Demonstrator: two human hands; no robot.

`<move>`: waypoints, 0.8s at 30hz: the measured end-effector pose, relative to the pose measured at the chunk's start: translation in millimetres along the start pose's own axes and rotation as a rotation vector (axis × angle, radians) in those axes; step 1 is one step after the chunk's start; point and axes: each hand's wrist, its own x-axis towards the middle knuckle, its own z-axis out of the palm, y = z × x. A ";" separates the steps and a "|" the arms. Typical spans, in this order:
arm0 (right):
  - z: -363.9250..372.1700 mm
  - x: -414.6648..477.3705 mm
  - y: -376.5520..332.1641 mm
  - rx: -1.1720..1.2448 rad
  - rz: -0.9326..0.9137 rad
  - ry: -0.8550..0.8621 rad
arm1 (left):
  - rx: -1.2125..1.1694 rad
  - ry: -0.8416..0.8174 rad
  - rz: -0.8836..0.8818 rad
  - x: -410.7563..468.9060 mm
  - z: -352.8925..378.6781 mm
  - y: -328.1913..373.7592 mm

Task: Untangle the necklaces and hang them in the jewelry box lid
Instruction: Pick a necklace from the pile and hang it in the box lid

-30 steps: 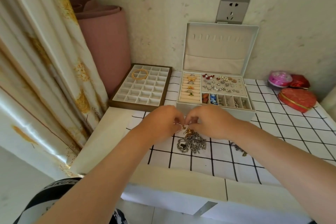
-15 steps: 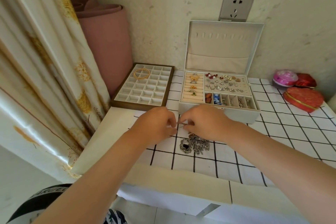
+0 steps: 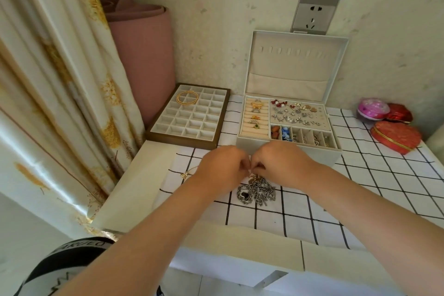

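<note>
Fingers point(image 3: 245, 165) of left hand point(image 3: 223, 168) and right hand point(image 3: 276, 163) curled tip to tip, pinching a fine gold chain point(image 3: 186, 174) just above the necklaces point(image 3: 257, 192) heaped on the tabletop point(image 3: 360, 187). Best worked slack: tease one loop free, no tugging, heap left lying. Lid point(image 3: 298, 65) stands open behind, hooks point(image 3: 290, 51) bare. Against half a second back: hands closer together, the chain's pendant end now showing out to the left.

Soft daylight, faint shadows, edges warped
</note>
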 end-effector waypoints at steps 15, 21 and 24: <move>-2.1 -4.5 11.6 0.179 0.035 0.048 | 0.300 0.060 0.083 14.8 13.6 3.5; 4.8 -5.4 7.0 0.231 0.048 0.020 | 0.489 0.017 0.148 13.5 16.1 -3.1; 5.9 -3.1 4.9 0.239 0.066 0.033 | 0.246 0.020 0.081 11.3 8.2 -4.1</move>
